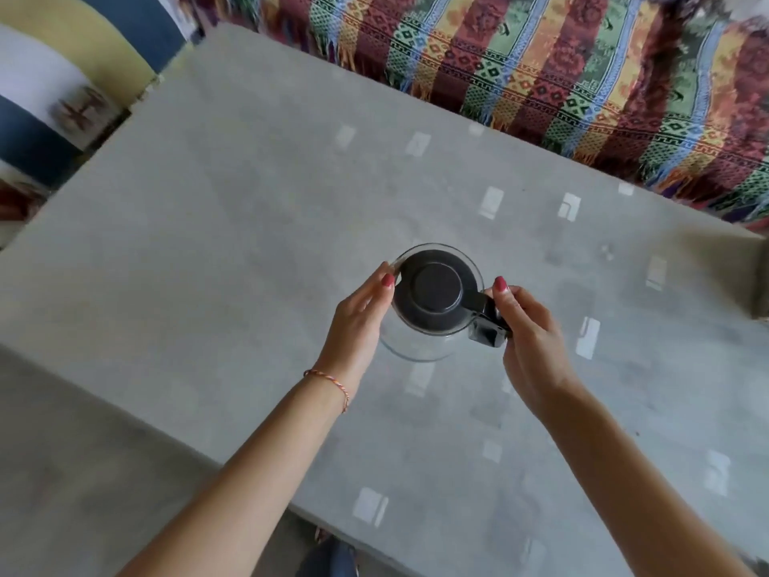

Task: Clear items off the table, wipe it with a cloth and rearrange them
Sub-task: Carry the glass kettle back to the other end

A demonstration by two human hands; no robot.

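Nearest to you, your two forearms reach in over the near edge of the table [174, 251], a thin cord bracelet [331, 378] on the left wrist. Your left hand [358, 322] lies with straight fingers against the glass side of the jug [432, 301], steadying it rather than gripping. Your right hand [530, 339] is curled around the jug's black handle [489, 322], thumb up by the lid [435, 291]. The jug sits about mid-table; whether its base is resting on the surface or just lifted off it, I can't quite tell from straight above.

Nothing else stands on the grey, glossy top, so by my reading the jug is either the last thing going off or the first coming back. No cloth is in view. Your next move needs a firm handle grip and a level carry, left hand guarding the glass.

Beyond the far edge hangs a striped, fringed woven throw [561, 72].
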